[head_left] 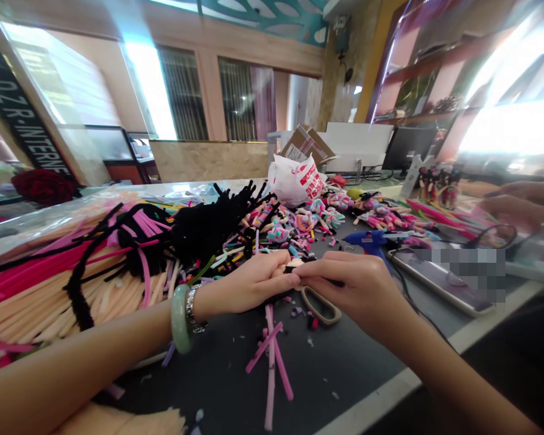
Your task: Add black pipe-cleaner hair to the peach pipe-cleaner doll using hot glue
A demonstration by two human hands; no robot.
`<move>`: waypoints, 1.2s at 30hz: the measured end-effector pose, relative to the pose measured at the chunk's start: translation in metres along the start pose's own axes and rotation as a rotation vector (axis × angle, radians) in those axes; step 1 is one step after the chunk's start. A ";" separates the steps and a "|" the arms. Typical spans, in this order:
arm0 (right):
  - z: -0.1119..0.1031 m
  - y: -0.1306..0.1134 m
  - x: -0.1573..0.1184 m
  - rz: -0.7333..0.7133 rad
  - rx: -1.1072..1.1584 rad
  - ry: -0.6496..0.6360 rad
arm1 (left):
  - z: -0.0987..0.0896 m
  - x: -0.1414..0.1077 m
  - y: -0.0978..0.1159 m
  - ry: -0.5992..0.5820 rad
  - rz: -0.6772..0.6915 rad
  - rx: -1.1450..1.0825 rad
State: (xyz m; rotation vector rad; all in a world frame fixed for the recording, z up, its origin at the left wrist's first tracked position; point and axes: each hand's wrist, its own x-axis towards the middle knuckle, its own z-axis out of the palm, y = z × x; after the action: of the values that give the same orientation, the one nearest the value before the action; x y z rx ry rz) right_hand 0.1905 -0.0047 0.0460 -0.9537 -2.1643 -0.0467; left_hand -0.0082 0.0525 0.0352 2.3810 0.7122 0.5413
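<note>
My left hand (258, 275), with a green bangle (180, 320) and a metal bracelet at its wrist, is closed in a pinch. It grips a small cream and black fuzzy piece (294, 264), mostly hidden by the fingers. From the other side my right hand (360, 278) pinches the black part of the same piece, its fingertips meeting those of the left. Just beneath the right fingers lies a beige scissors handle (326, 317); the blades are hidden. Pink pipe cleaners (270, 368) lie crossed on the dark table (226, 374) below my hands.
Bundles of peach pipe cleaners (40, 308) and a black fuzzy heap (208, 220) fill the left. Behind lie several colourful small dolls (303, 220) and a white plastic bag (294, 181). A blue glue gun (369, 240), a phone (439, 281) and another person's hand (526, 208) are rightward.
</note>
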 end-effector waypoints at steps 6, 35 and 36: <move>0.002 0.002 0.000 0.006 0.095 0.038 | 0.000 -0.001 0.003 -0.004 -0.024 0.018; -0.010 -0.006 -0.001 0.106 0.118 -0.022 | -0.003 -0.001 0.005 0.007 0.027 -0.022; -0.010 -0.006 -0.001 0.114 0.115 -0.021 | -0.003 -0.001 0.005 0.006 0.027 -0.019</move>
State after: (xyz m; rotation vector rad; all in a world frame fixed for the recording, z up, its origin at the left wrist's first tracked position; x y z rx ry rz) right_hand 0.1933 -0.0133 0.0540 -1.0132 -2.1029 0.1420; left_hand -0.0088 0.0494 0.0409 2.3757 0.6757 0.5646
